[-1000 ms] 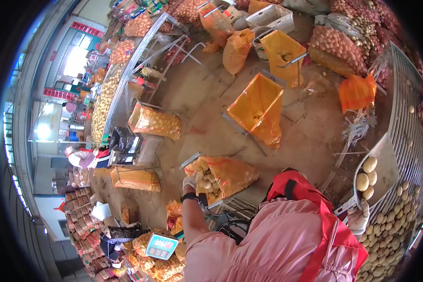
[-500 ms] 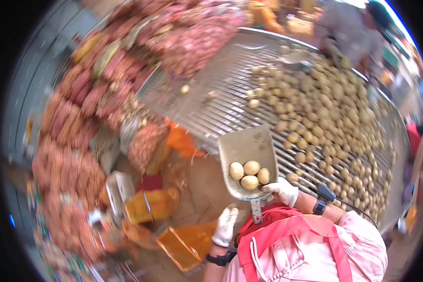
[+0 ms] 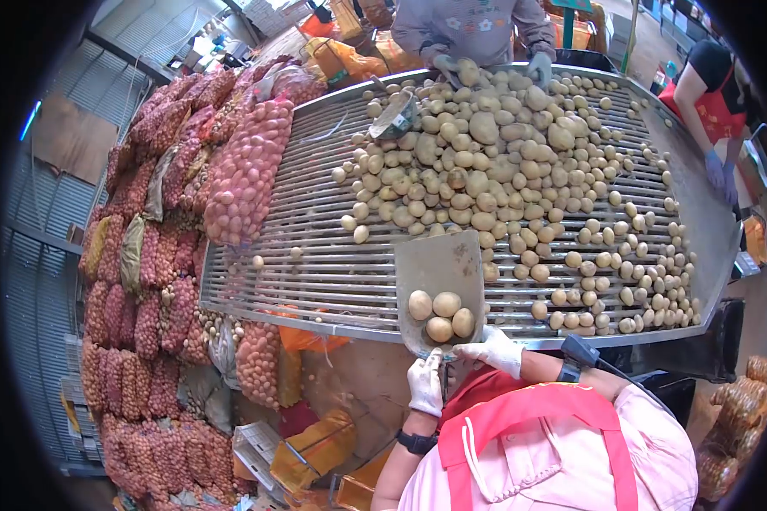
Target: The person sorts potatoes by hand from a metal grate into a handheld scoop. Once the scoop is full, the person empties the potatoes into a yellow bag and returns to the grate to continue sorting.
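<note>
A flat metal scoop (image 3: 439,272) holds several potatoes (image 3: 440,330) near its back edge, over the front edge of the slatted table. My left hand (image 3: 425,383), in a white glove, is closed round the scoop's handle. My right hand (image 3: 492,351), also gloved, grips the scoop's rear right corner. Past the scoop, a large heap of potatoes (image 3: 486,153) is spread over the metal slats (image 3: 315,221).
Red net sacks (image 3: 247,175) are stacked high on the left. Across the table a person (image 3: 464,30) has gloved hands at the heap, near another scoop (image 3: 394,117). A second person (image 3: 712,98) stands at the right. Yellow crates (image 3: 315,447) are below.
My left hand has come up from beside the handle and taken hold of it. The view has turned, and the whole table and the person across it now show more sharply.
</note>
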### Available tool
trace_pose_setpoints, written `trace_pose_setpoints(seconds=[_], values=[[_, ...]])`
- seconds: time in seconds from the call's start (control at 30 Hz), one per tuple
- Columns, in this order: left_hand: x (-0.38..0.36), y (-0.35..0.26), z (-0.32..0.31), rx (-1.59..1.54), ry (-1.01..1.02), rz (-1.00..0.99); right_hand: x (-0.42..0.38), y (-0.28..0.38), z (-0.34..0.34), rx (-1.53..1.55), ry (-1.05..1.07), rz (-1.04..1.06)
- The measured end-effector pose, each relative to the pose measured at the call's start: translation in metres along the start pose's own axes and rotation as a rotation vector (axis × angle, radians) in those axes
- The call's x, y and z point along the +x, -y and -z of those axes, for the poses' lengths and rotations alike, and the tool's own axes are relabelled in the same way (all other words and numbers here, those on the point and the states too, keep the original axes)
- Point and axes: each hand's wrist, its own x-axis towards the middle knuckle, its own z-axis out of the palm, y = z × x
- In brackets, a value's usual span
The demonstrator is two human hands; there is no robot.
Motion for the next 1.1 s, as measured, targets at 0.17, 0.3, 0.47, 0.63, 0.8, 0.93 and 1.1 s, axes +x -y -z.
trace_pose_setpoints(seconds=[0.17,0.3,0.47,0.63,0.8,0.93,1.1], values=[[0.009,-0.009,0.002,-0.074,-0.148,0.001,0.017,-0.021,0.074,-0.270,0.057,0.167],[0.008,-0.010,0.011,-0.053,-0.318,-0.056,0.030,-0.026,0.133,-0.517,-0.462,0.182],[-0.002,-0.007,0.024,-0.018,-0.450,-0.010,0.085,-0.017,0.139,-0.953,-0.564,0.484],[0.011,-0.005,0.042,0.026,-0.461,-0.053,0.101,-0.001,0.128,-1.064,-0.415,0.267],[0.059,-0.007,0.070,0.180,-0.327,-0.124,0.081,0.006,0.131,0.387,0.022,0.196],[0.098,-0.023,0.082,0.397,-0.251,-0.145,0.066,0.016,0.125,0.790,0.024,0.118],[0.159,-0.015,0.101,0.588,-0.173,-0.267,0.072,0.040,0.101,0.504,-0.216,0.179]])
